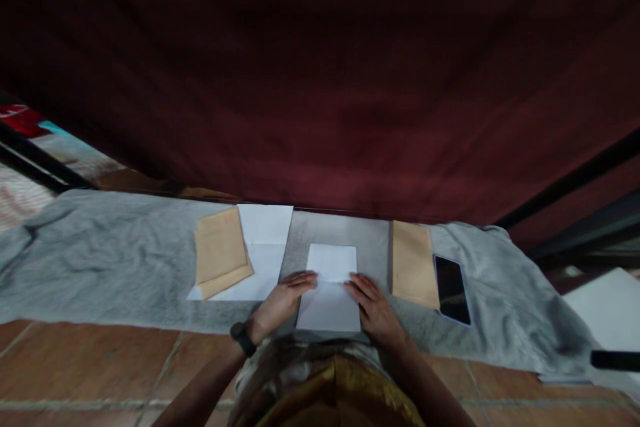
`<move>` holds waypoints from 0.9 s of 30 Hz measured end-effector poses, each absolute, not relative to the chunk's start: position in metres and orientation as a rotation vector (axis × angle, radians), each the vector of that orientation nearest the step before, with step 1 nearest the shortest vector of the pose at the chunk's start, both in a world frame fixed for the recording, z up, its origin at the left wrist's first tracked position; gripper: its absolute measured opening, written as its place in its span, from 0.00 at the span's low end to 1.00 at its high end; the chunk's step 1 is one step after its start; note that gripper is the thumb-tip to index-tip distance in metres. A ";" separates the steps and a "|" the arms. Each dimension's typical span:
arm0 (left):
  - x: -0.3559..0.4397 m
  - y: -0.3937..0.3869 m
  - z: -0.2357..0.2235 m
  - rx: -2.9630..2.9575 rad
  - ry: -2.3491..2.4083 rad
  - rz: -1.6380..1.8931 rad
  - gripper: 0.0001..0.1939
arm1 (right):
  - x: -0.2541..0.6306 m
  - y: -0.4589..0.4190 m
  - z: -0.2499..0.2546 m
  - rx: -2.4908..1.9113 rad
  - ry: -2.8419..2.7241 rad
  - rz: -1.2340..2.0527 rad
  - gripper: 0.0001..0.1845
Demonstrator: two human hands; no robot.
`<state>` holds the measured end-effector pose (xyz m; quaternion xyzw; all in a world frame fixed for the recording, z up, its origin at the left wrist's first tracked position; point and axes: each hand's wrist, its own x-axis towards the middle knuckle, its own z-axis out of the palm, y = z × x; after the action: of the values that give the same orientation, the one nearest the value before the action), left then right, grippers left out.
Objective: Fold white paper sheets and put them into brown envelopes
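A white sheet of paper [331, 290] with a crease across its middle lies on the grey blanket [115, 267] right in front of me. My left hand [285, 300] rests on the sheet's left edge, fingers stretched flat across the crease. My right hand [373, 307] lies on its right edge, fingers flat and pointing inward. A black watch [243, 339] sits on my left wrist. Neither hand grips anything.
To the left, brown envelopes [220, 252] lie on white sheets [265, 240]. To the right are another brown envelope [413, 264] and a dark phone [452, 290]. A dark red curtain [320, 80] hangs behind. Tiled floor [100, 367] is at the near side.
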<state>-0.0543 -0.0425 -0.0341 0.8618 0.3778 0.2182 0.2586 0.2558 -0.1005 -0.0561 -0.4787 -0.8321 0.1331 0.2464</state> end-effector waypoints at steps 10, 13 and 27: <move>0.045 -0.014 -0.023 2.428 1.037 0.344 0.25 | 0.250 -0.105 -0.055 -1.352 -2.346 0.210 0.40; 0.062 -0.016 -0.022 2.375 1.127 0.296 0.24 | 0.251 -0.104 -0.051 -1.346 -2.298 0.205 0.39; 0.060 -0.076 0.086 1.768 1.204 0.945 0.44 | 0.244 -0.054 0.116 -1.169 -2.399 -0.039 0.26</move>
<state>0.0600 -0.0759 0.0864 0.6959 0.4739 0.3718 0.3909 0.2441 -0.0538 0.1164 -0.4257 -0.8739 -0.0143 0.2340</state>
